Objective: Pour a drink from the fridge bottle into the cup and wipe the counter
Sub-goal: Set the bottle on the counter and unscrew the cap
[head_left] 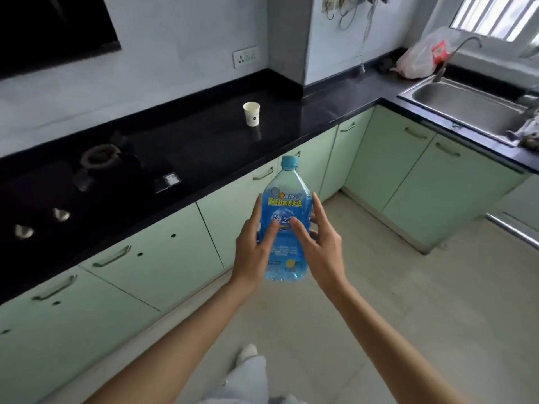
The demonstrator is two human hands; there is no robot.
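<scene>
Black L-shaped surface (221, 141) running far left to right over green cabinets (151, 269). Steel sink (466, 109) sitting far right. Blue bottle (284, 225), cap on, upright, hanging mid-air over floor, near side of surface. Left hand (255, 252) and right hand (320, 246) both gripping bottle, fingers wrapping sides. Paper cup (251, 113) standing upright on surface, well apart from bottle.

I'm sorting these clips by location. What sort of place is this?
A home kitchen, most likely: a black counter over pale green cabinets, a built-in gas hob, and a steel sink with a tap by the window.
</scene>
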